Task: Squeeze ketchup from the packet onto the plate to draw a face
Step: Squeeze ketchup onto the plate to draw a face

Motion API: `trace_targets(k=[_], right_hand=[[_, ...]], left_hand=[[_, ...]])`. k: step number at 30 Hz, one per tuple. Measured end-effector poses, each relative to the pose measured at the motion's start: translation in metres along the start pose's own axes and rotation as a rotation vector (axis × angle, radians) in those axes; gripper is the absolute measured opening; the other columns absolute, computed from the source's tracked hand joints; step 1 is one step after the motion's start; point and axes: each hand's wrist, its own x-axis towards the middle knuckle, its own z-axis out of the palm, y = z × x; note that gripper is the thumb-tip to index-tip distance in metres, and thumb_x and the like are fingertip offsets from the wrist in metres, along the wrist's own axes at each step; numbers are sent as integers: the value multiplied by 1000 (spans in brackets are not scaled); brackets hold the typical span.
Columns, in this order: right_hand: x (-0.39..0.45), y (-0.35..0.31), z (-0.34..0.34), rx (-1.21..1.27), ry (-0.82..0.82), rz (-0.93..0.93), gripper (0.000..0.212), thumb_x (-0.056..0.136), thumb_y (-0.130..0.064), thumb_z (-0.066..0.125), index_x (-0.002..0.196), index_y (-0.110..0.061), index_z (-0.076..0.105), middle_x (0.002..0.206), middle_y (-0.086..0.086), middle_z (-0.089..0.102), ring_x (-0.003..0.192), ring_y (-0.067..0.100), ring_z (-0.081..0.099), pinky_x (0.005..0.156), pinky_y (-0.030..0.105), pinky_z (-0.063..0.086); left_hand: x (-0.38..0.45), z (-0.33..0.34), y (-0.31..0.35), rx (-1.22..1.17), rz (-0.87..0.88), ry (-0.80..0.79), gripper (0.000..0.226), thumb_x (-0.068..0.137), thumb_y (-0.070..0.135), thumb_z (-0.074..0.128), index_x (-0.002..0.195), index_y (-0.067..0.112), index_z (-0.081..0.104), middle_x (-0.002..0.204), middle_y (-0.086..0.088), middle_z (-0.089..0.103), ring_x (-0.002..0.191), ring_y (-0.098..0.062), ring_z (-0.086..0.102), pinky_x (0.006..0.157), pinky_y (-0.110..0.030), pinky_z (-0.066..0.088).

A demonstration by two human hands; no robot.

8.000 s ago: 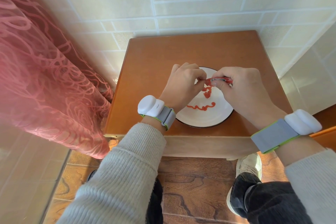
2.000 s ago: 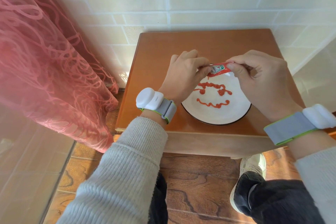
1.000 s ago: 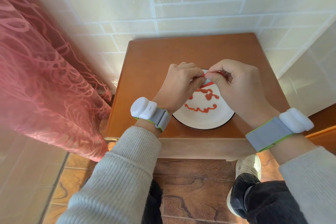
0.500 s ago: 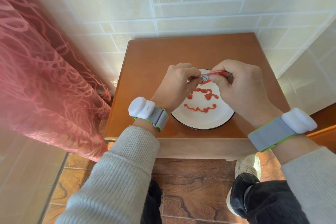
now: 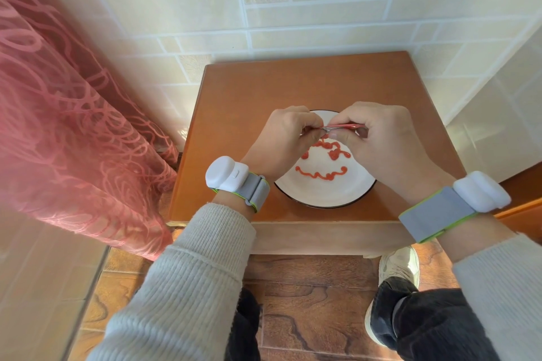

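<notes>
A white plate (image 5: pixel 325 195) with a dark rim sits near the front of a small wooden table (image 5: pixel 293 88). On it is a ketchup face (image 5: pixel 322 155): two blobs joined by a wavy line above, a curved mouth below. Over the plate's far half I hold a thin red ketchup packet (image 5: pixel 344 126), seen edge-on and roughly level. My left hand (image 5: pixel 283 138) pinches its left end and my right hand (image 5: pixel 378 138) grips the rest. My fingers cover most of the packet.
The table stands against a tiled wall (image 5: pixel 293 9). A pink lace curtain (image 5: pixel 67 126) hangs close on the left. A pale cabinet face (image 5: pixel 504 114) is at the right. Below are a wood-patterned floor (image 5: pixel 308 302), my dark trousers and a white shoe (image 5: pixel 399 267).
Over the last second my hands stayed together over the plate's far half, fingers shifting slightly on the packet. The ketchup face looks the same as half a second ago.
</notes>
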Motion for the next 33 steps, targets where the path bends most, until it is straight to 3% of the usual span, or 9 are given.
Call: trace_targets(k=[4, 9, 17, 24, 33], right_hand=[[0, -1, 1, 3, 16, -15, 8, 84, -2, 78, 87, -9, 77, 80, 3, 72, 71, 14, 62, 66, 26, 47], [-2, -6, 3, 5, 18, 4, 9, 83, 0, 74, 80, -9, 72, 73, 1, 64, 63, 5, 51, 63, 7, 36], [-2, -6, 2, 21, 35, 12, 9, 85, -1, 74, 82, -10, 73, 74, -3, 62, 66, -5, 54, 65, 5, 36], [-2, -4, 4, 13, 52, 8, 9, 84, -1, 74, 81, -9, 73, 72, -3, 63, 65, -5, 53, 64, 5, 35], [-2, -5, 3, 16, 23, 19, 7, 86, -4, 75, 84, -10, 74, 74, -4, 63, 66, -5, 55, 64, 4, 35]], left_hand=[[0, 0, 2, -25, -21, -9, 8, 83, 4, 65, 76, 4, 68, 71, -9, 63, 64, -20, 56, 60, -25, 41], [0, 0, 3, -45, -34, -11, 9, 83, 4, 64, 75, 4, 67, 70, -8, 61, 63, -18, 55, 58, -22, 40], [-1, 0, 1, -11, -16, 24, 8, 82, 5, 64, 75, 5, 66, 71, -8, 60, 70, -21, 54, 63, -29, 40], [-2, 0, -2, 26, -10, 61, 4, 80, 7, 66, 76, 9, 67, 72, 3, 55, 72, -19, 53, 65, -35, 45], [-3, -2, -4, 15, -23, 36, 5, 80, 7, 65, 76, 9, 67, 72, -2, 61, 70, -18, 55, 66, -38, 48]])
